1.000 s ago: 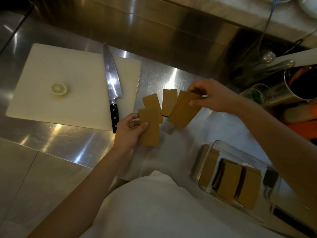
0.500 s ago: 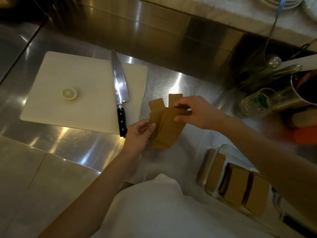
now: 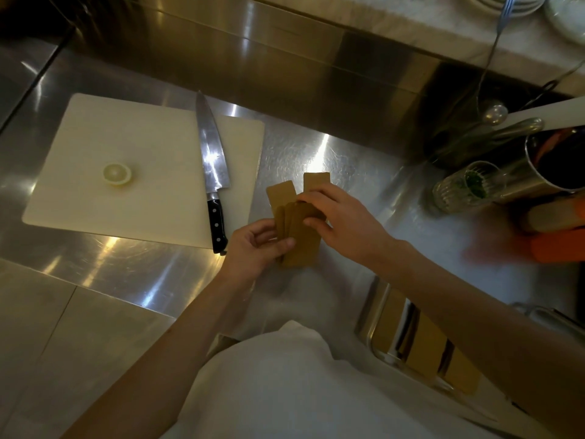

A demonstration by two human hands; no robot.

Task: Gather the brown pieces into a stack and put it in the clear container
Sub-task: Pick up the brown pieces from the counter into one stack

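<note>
Single head-worn wide-angle view, looking forward and steeply down at a steel counter (image 3: 133,274). Near range: forearms enter from bottom edge, hands at frame centre. Cutting board (image 3: 95,147) upper left; backsplash along top. No second view.

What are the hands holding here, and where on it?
A fanned stack of brown pieces: left hand grips its lower left edge, right hand pinches its upper right end.

Left hand (image 3: 258,247): grips the lower edge of a fanned stack of brown pieces (image 3: 300,239).
Right hand (image 3: 340,221): fingers (image 3: 311,198) pinch the stack's top.
Loose pieces: two (image 3: 280,194) lie flat on the counter (image 3: 348,160), behind the stack.
Clear container (image 3: 376,315): near right, holding upright brown stacks.
Cutting board (image 3: 152,153): left, carrying a knife (image 3: 212,163) and a lemon slice (image 3: 116,174).
</note>
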